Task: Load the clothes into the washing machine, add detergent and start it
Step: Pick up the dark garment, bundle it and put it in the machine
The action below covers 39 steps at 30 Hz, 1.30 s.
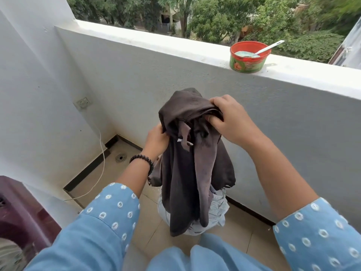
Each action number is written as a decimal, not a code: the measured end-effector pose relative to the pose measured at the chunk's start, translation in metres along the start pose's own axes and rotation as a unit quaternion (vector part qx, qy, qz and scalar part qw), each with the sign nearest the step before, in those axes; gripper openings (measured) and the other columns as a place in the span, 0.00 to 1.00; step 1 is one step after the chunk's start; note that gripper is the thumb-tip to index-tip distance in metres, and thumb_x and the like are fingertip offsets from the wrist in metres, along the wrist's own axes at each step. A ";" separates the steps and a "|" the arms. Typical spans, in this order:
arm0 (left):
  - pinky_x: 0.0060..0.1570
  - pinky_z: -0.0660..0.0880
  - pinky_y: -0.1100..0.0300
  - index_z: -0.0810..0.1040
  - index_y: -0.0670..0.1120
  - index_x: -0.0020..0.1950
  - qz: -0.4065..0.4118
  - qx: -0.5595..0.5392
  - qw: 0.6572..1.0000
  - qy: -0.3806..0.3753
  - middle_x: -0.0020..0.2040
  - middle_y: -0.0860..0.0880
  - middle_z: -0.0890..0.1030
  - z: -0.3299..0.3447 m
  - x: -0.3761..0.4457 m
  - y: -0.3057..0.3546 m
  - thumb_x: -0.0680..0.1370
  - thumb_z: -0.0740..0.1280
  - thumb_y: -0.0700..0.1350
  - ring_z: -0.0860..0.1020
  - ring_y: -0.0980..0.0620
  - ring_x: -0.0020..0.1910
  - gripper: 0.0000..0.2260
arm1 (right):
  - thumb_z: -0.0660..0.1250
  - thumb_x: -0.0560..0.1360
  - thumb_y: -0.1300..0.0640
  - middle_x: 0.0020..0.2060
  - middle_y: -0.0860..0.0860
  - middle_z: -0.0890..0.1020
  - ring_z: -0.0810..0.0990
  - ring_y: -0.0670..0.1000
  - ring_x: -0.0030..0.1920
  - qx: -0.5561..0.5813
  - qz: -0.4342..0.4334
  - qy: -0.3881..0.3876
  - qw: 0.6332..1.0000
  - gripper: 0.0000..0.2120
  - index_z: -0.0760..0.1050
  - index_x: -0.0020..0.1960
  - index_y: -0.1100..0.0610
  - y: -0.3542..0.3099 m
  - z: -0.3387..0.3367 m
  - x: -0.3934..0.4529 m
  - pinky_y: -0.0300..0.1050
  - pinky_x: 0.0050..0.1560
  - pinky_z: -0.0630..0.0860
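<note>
Both hands grip dark garment; left hand lower, right hand higher

tiled floor, pale clothes pile, drain

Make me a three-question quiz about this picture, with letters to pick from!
1. Where is the bowl?
A. on the floor
B. on top of the wall
C. in the washing machine

2. What colour are the sleeves?
A. blue
B. yellow
C. red

3. What are the hands doing?
A. hanging loose
B. holding the dark garment
C. stirring with the spoon

Answers:
1 B, it sits on the ledge of the wall.
2 A, blue with white rings.
3 B, the left hand and right hand grip the dark garment above the pile of clothes.
</note>
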<state>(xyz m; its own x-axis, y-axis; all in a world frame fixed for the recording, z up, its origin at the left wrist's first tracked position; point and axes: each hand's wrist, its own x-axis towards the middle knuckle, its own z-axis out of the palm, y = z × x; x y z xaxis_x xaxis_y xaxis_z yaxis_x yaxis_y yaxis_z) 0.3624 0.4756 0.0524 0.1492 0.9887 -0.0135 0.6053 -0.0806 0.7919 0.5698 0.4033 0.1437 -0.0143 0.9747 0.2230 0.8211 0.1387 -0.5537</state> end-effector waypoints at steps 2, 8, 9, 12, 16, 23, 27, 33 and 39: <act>0.51 0.73 0.49 0.77 0.40 0.58 0.047 0.039 0.998 0.028 0.56 0.38 0.81 -0.018 0.011 0.023 0.79 0.57 0.34 0.78 0.39 0.56 0.12 | 0.72 0.72 0.53 0.64 0.56 0.69 0.67 0.58 0.67 -0.048 0.059 -0.134 0.988 0.37 0.58 0.76 0.52 0.008 0.002 -0.005 0.50 0.64 0.69; 0.47 0.69 0.55 0.76 0.40 0.57 0.204 0.172 0.964 -0.012 0.55 0.40 0.82 -0.042 0.017 0.092 0.76 0.58 0.32 0.78 0.42 0.54 0.13 | 0.82 0.62 0.51 0.78 0.51 0.50 0.49 0.51 0.78 0.088 -0.011 -0.130 0.987 0.66 0.33 0.79 0.47 -0.012 0.013 0.002 0.52 0.76 0.56; 0.47 0.70 0.54 0.76 0.40 0.55 0.220 0.179 0.959 -0.017 0.54 0.40 0.82 -0.044 0.016 0.097 0.76 0.58 0.32 0.78 0.42 0.52 0.12 | 0.83 0.61 0.52 0.78 0.52 0.51 0.50 0.51 0.78 0.104 -0.015 -0.112 0.988 0.66 0.34 0.79 0.46 -0.014 0.017 0.006 0.53 0.76 0.56; 0.42 0.66 0.59 0.77 0.41 0.51 0.240 0.173 0.955 -0.037 0.48 0.43 0.82 -0.047 0.011 0.098 0.75 0.59 0.30 0.78 0.45 0.48 0.12 | 0.80 0.66 0.53 0.72 0.54 0.67 0.67 0.54 0.71 0.104 -0.020 -0.071 0.992 0.55 0.45 0.80 0.47 -0.015 0.028 0.016 0.51 0.69 0.67; 0.49 0.72 0.64 0.76 0.46 0.59 0.171 0.052 0.981 -0.072 0.52 0.49 0.81 -0.055 0.009 0.080 0.74 0.63 0.31 0.80 0.48 0.52 0.17 | 0.71 0.73 0.55 0.55 0.54 0.82 0.79 0.59 0.57 0.064 -0.039 -0.007 0.997 0.21 0.71 0.65 0.52 -0.013 0.039 0.025 0.55 0.53 0.76; 0.75 0.60 0.49 0.37 0.54 0.80 -0.068 0.096 0.960 -0.253 0.81 0.47 0.51 -0.060 -0.005 0.005 0.71 0.77 0.39 0.55 0.46 0.79 0.55 | 0.65 0.75 0.62 0.50 0.52 0.82 0.79 0.55 0.51 0.102 -0.057 0.056 0.992 0.11 0.75 0.57 0.56 -0.026 0.030 0.033 0.57 0.51 0.76; 0.75 0.58 0.51 0.33 0.52 0.79 -0.162 0.086 0.947 -0.265 0.82 0.47 0.50 -0.037 -0.020 -0.036 0.70 0.79 0.42 0.55 0.46 0.79 0.59 | 0.67 0.74 0.63 0.52 0.50 0.83 0.80 0.51 0.54 0.171 -0.105 0.075 0.977 0.14 0.77 0.59 0.56 -0.042 0.002 0.041 0.55 0.55 0.77; 0.67 0.71 0.51 0.70 0.45 0.72 -0.147 0.051 0.973 -0.172 0.67 0.46 0.77 -0.012 -0.016 -0.058 0.76 0.73 0.46 0.74 0.44 0.66 0.26 | 0.71 0.74 0.64 0.51 0.55 0.82 0.81 0.56 0.55 0.297 -0.187 0.093 0.932 0.14 0.76 0.58 0.63 -0.060 -0.039 0.046 0.59 0.58 0.77; 0.55 0.74 0.53 0.78 0.35 0.59 -0.096 0.179 0.976 -0.082 0.60 0.36 0.80 -0.050 0.024 -0.039 0.82 0.61 0.41 0.77 0.38 0.60 0.12 | 0.72 0.73 0.62 0.51 0.50 0.80 0.78 0.50 0.52 0.115 -0.132 0.087 0.981 0.15 0.75 0.59 0.57 -0.023 -0.037 0.047 0.48 0.54 0.75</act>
<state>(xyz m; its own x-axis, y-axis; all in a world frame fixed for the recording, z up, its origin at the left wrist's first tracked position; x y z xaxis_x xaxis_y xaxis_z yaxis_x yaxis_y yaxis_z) 0.3038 0.5082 0.0518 0.1104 0.9589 -0.2614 0.8647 0.0370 0.5010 0.5712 0.4397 0.1967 -0.0954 0.8580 0.5048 0.6514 0.4372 -0.6201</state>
